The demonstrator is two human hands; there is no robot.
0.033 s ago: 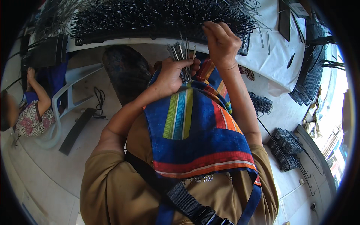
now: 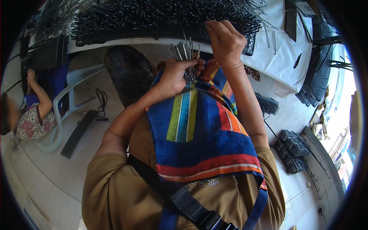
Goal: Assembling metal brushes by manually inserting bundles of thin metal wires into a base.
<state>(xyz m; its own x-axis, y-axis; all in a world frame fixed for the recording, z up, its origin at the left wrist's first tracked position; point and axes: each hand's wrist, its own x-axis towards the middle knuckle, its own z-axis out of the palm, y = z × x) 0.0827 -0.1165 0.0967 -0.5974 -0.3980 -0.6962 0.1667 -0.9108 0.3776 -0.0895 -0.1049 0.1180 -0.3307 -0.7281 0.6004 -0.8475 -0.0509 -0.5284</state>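
Note:
My left hand [image 2: 174,74] is wrapped around a bundle of thin silver metal rods [image 2: 183,51], their upper ends fanning out above the thumb. Some of the rods seem to have looped or bent ends. Higher and to the right, my right hand [image 2: 229,43] is raised with its fingers pinched together at the near right side of a dense mass of small black hooked wire pieces [image 2: 161,19]. Whatever the right fingertips may hold is too small or hidden to make out. Those pieces stand packed in a black mesh tray [image 2: 250,45].
A white-covered table [image 2: 281,65] carries the tray and some loose rods [image 2: 274,43]. Black mesh racks [image 2: 316,76] are on the right; black wire baskets [image 2: 293,151] sit on the floor. At left are a grey plastic chair [image 2: 73,90], another person's arm [image 2: 42,94] and a dark flat strip [image 2: 78,134].

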